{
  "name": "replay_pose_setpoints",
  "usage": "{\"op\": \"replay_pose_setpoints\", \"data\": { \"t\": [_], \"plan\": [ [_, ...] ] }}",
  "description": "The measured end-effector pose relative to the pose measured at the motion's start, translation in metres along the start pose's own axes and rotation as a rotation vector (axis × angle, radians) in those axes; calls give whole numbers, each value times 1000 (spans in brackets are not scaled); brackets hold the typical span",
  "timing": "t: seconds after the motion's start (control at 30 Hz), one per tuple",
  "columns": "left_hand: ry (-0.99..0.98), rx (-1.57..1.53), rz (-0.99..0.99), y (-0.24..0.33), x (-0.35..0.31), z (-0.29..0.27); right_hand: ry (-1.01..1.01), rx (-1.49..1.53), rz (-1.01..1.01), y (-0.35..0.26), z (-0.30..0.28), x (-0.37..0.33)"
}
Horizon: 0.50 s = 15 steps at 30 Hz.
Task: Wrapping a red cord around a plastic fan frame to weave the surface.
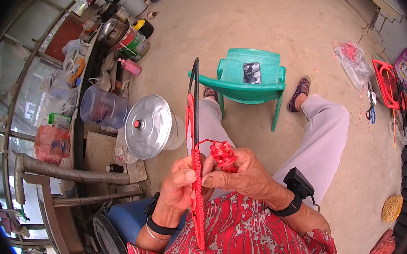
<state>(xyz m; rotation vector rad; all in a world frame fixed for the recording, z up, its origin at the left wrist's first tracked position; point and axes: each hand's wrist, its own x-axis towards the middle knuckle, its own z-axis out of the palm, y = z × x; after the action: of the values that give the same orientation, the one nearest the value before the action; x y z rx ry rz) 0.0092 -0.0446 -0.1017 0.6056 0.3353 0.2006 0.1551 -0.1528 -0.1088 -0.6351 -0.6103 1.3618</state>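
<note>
My left hand is closed around a long, narrow black frame, thumb pressed on the red braided cord that covers its lower part. The frame stands lengthwise in front of me, its bare black loop end pointing away and its wrapped end close to my shirt. My right hand is closed on a small bundle of red cord, held just right of the frame. A strand runs from this bundle to the wrapping. The right fingertips come near the braided part; whether they touch it I cannot tell.
Ahead stands a small green plastic chair with a phone on its seat. A lidded metal pot and a clear blue container are at left. Scissors and a red basket lie at right.
</note>
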Motion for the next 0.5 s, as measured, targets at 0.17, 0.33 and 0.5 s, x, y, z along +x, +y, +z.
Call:
{"op": "replay_pose_setpoints", "data": {
  "t": [0.17, 0.33, 0.5],
  "plan": [
    [-19, 48, 0, -1, -1, 1, -125, 36, -8, 7, -7, 2],
    [86, 111, 35, -1, -3, 13, -43, -27, 12, -10, 3, 1],
    [112, 183, 47, -3, -3, 13, -74, -125, -30, -2, -4, 1]
  ]
}}
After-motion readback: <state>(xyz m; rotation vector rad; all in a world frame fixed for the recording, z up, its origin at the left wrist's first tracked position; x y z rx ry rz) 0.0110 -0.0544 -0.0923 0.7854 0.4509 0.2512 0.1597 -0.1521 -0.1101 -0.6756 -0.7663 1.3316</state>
